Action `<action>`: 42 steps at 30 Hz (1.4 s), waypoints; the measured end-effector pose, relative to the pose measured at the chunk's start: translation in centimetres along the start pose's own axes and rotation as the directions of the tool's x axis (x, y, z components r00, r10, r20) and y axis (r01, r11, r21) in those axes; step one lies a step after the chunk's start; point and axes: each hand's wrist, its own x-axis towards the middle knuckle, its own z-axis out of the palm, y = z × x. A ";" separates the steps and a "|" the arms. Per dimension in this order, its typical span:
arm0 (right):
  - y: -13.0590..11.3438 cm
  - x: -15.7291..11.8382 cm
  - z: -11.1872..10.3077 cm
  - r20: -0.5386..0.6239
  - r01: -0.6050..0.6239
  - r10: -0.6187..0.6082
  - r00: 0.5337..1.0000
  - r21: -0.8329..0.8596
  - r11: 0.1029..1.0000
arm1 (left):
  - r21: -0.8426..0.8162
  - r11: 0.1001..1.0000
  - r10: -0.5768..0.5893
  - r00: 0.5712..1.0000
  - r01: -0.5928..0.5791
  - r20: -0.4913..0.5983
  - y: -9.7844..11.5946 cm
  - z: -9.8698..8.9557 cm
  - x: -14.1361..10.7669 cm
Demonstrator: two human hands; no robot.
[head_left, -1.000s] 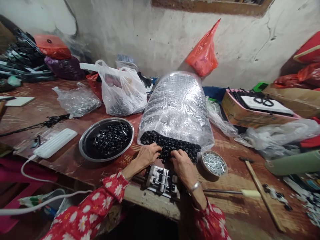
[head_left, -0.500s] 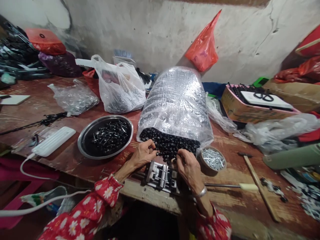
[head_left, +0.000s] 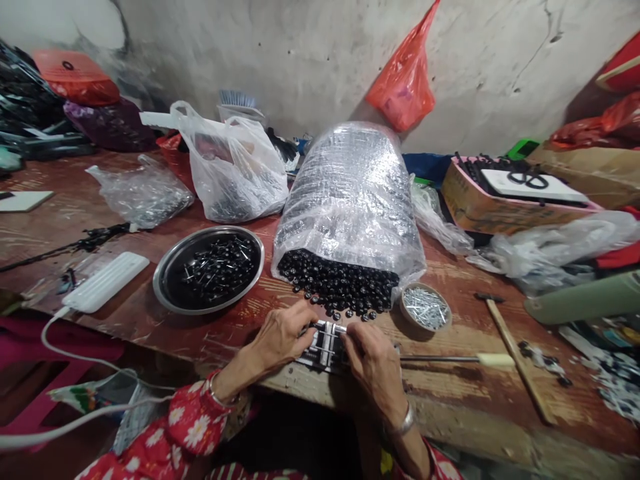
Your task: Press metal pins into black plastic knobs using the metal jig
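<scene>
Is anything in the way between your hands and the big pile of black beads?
Nothing visible blocks them. Your left hand and right hand are over a small metal jig at the table edge, and the black beads spill from the plastic bag just beyond it.

Rough whitewashed wall (head_left: 280, 60), cracked and stained, close behind a long wooden table (head_left: 450, 380) with worn red-brown paint. Orange plastic bag (head_left: 404, 80) up against the plaster. Pink stool (head_left: 60, 353) low at left, just beside the table's front edge. Dark gap (head_left: 285, 433) under the table. Soft, even light, with faint shadows along the wall.
</scene>
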 end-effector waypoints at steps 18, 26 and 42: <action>-0.2 0.3 0.3 0.016 -0.025 0.026 1.000 -0.061 0.998 | -0.307 0.942 -0.152 0.988 0.137 -0.027 -0.4 0.3 0.0; -0.5 0.5 0.0 0.078 -0.026 0.035 0.996 -0.114 0.993 | -0.181 0.972 -0.149 0.989 0.149 0.013 0.3 0.3 -0.1; -0.2 0.7 -0.6 0.096 -0.033 0.031 0.995 0.026 0.999 | -0.214 0.969 -0.136 0.990 0.126 -0.034 0.5 0.5 -0.1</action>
